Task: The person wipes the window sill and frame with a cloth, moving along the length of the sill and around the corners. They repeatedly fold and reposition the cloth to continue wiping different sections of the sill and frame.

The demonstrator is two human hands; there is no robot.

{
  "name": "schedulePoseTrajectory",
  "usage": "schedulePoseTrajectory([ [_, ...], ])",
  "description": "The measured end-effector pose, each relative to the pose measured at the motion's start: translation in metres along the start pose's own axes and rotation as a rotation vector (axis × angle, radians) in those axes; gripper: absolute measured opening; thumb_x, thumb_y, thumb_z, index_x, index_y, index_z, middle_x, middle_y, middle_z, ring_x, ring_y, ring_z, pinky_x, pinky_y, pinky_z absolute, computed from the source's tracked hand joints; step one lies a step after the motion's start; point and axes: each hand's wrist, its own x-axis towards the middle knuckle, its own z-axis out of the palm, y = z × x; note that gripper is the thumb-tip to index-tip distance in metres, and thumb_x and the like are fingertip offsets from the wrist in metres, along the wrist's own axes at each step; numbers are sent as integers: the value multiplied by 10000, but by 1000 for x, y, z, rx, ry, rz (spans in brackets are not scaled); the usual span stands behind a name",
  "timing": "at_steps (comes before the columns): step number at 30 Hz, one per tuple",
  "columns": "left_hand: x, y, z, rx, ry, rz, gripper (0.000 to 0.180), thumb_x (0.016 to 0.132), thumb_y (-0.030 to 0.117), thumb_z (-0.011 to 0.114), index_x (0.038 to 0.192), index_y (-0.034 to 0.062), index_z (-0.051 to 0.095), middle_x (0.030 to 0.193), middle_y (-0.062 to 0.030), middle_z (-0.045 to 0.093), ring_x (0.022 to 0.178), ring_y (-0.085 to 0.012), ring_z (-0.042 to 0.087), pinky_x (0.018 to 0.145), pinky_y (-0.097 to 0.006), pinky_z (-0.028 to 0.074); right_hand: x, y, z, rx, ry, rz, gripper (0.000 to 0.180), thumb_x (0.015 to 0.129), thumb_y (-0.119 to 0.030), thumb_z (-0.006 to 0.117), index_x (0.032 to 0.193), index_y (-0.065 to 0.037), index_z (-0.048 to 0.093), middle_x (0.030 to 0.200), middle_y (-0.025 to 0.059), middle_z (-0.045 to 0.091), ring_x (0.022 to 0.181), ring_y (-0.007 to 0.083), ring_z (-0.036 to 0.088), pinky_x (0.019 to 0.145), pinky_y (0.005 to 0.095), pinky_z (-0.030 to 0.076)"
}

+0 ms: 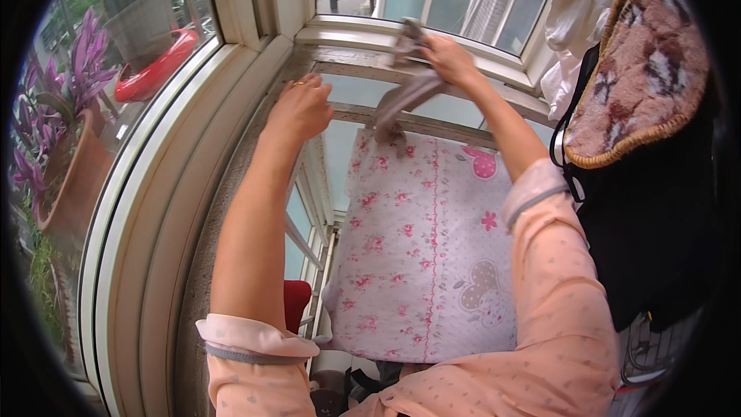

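Note:
My right hand (450,60) is closed on a crumpled grey-brown cloth (409,100) near the far window's sill. One end of the cloth bunches up above my fingers, and a longer twisted part hangs toward the flowered cover below. Some of it is blurred. My left hand (302,108), with a ring on one finger, rests at the corner of the window ledge (266,77). Its fingers are bent loosely over the ledge and hold nothing that I can see. Both sleeves are rolled up to the elbows.
A white cover with pink flowers (401,262) lies in front of me. Dark clothing (641,239) and a brown patterned fleece piece (633,77) hang at the right, beside white cloth (571,23). Behind the left glass stand a purple plant (89,58) and a red dish (158,69).

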Motion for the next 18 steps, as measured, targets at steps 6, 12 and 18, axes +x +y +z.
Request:
schedulePoseTrajectory([
  [6, 0, 1, -2, -46, -11, -35, 323, 805, 193, 587, 1077, 20, 615, 1211, -153, 565, 1236, -292, 448, 1014, -425, 353, -98, 107, -63, -265, 145, 307, 279, 900, -270, 454, 984, -19, 541, 1041, 187, 603, 967, 381, 567, 840, 474, 445],
  [12, 2, 0, -1, -22, -47, -28, 288, 796, 198, 598, 1031, 33, 633, 1164, -112, 587, 1203, -272, 476, 1008, -475, 345, -89, 132, -39, -306, 171, 432, 241, 842, -196, 442, 956, -11, 548, 1004, 185, 620, 973, 382, 560, 873, 466, 431],
  [18, -1, 7, -7, -174, -13, -87, 263, 810, 249, 540, 912, 33, 651, 1067, -141, 617, 1139, -290, 509, 1050, -531, 293, -80, 115, -32, -179, 186, 523, 245, 840, -201, 464, 972, -29, 578, 979, 192, 628, 968, 381, 561, 846, 472, 439],
])
